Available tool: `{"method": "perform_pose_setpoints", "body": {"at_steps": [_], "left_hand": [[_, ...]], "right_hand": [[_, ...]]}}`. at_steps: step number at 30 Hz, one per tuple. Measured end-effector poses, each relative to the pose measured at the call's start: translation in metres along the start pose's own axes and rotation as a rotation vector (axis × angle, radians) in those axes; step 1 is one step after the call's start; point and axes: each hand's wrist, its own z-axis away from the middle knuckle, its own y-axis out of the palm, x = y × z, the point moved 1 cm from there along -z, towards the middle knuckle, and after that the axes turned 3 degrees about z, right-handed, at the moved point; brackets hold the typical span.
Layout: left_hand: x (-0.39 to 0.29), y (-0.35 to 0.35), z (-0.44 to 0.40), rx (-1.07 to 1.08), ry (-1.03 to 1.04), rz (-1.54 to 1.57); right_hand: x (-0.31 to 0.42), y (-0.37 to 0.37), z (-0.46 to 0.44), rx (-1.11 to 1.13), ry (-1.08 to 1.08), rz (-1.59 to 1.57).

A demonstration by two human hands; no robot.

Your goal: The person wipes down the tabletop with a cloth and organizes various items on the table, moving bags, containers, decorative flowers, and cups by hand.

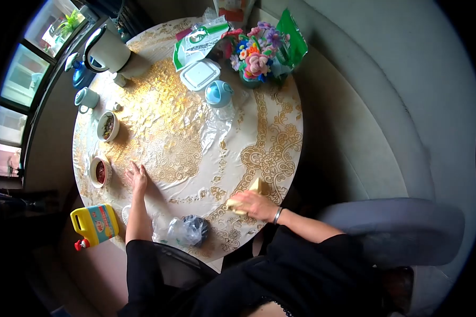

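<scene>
Black loose clothing (301, 264) is seen nearest, its lower edge close to the rim of the pale, gold-patterned tabletop (227, 169). Beyond it, the right forearm, ringed by a silver bracelet (277, 215), is stretched obliquely across the rim, and the right hand (254, 205) is laid palm down over a soft, pale yellow cloth (256, 186) near the tabletop's right edge. That hand's fingers are closed over the cloth, though their tips are hidden. If pressed hard while moved, the cloth could catch on the tabletop's covering and ruck it up. By the left forearm, a crumpled clear plastic bag with something dark inside (177, 232) could be snagged by a sideways elbow; a yellow plastic jug with a red cap (98, 224), set close to the rim, might likewise be knocked off. Farther out, the left arm is held nearly straight, and the left hand (137, 178) is rested on the tabletop, fingers loosely spread, with nothing grasped. Just beside it, a white round bowl of dark red food (101, 171) could be tipped, and its contents spilled, by a careless outward sweep.
</scene>
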Motion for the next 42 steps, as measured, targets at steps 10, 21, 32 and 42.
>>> {"method": "perform_pose_setpoints", "body": {"at_steps": [10, 21, 32, 42], "left_hand": [[-0.165, -0.053, 0.124, 0.037, 0.233, 0.521], [-0.348, -0.023, 0.102, -0.093, 0.285, 1.044], [-0.321, -0.016, 0.101, -0.252, 0.119, 1.323], [-0.207, -0.072, -0.011, -0.653, 0.067, 0.956]], "right_hand": [[-0.058, -0.079, -0.036, -0.111, 0.130, 0.055], [-0.159, -0.160, -0.047, -0.418, 0.504, -0.278], [-0.176, -0.148, -0.063, -0.349, 0.462, -0.329], [-0.186, -0.122, -0.068, -0.395, 0.273, 0.174]]}}
